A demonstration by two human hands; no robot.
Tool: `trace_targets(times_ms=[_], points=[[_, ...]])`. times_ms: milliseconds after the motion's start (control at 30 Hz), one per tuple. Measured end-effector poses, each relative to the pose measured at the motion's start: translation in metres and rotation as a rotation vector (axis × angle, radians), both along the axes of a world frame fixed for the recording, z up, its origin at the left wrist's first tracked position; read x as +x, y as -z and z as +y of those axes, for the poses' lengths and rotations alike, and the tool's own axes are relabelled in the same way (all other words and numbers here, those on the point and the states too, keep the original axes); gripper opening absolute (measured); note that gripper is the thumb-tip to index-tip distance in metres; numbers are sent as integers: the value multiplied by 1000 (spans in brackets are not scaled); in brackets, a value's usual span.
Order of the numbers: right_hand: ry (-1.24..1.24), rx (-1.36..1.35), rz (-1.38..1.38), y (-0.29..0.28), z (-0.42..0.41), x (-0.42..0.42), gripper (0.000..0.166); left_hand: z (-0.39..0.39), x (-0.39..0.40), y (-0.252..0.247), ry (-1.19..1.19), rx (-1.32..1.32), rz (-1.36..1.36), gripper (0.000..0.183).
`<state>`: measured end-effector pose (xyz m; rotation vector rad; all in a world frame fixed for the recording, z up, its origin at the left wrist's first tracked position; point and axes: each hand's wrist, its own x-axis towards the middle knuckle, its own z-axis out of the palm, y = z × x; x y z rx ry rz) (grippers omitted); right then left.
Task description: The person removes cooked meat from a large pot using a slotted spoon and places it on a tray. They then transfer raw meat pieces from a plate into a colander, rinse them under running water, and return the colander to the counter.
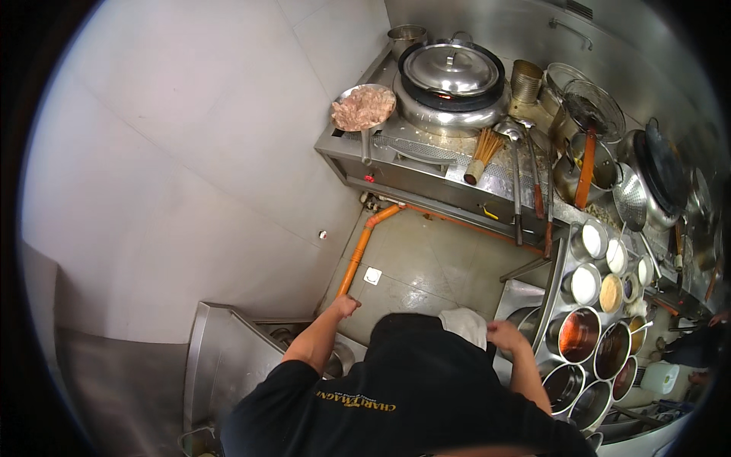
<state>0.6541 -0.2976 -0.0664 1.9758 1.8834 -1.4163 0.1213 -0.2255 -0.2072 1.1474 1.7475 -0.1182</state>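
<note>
My left hand (346, 307) is out in front of my body at the left, above the floor by an orange pipe (358, 255). Its fingers look curled, and I see nothing in them. At my right side, my right hand (505, 336) has its fingertips on the edge of a white cloth (465, 327), which lies against the front of my black shirt (417, 377). The fingers seem to pinch the cloth. Ahead stands a steel wok range (422, 183). On its left end rests a long-handled pan of raw-looking sliced meat (363, 108).
A lidded wok (451, 68) sits on the range. A bamboo brush (482, 157), ladles (515, 188) and a perforated skimmer (630, 197) lie along it. Seasoning bowls (585, 285) and sauce pots (579, 335) fill a rack at right. A steel counter (220, 365) stands left. Another person (694, 345) is at far right.
</note>
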Motion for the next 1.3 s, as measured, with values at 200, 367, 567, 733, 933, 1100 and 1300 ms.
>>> trace_targets(times_ms=[200, 367, 567, 733, 933, 1100, 1300], points=[[101, 306, -50, -5, 178, -14, 41, -10, 38, 6, -285, -170, -389, 38], [271, 380, 89, 0, 246, -75, 41, 82, -12, -21, 147, -352, -351, 35], [340, 99, 200, 72, 251, -91, 39, 200, -56, -47, -158, -253, -323, 30], [1165, -217, 388, 162, 202, -24, 23, 234, -67, -44, -186, -255, -141, 26], [1576, -304, 495, 245, 192, 84, 20, 265, -89, -27, -36, -357, 80, 32], [1634, -22, 653, 306, 244, 146, 25, 271, -56, -91, -46, -321, 97, 30], [1533, 76, 424, 346, 302, 180, 27, 277, -21, -125, -81, -302, 123, 30]])
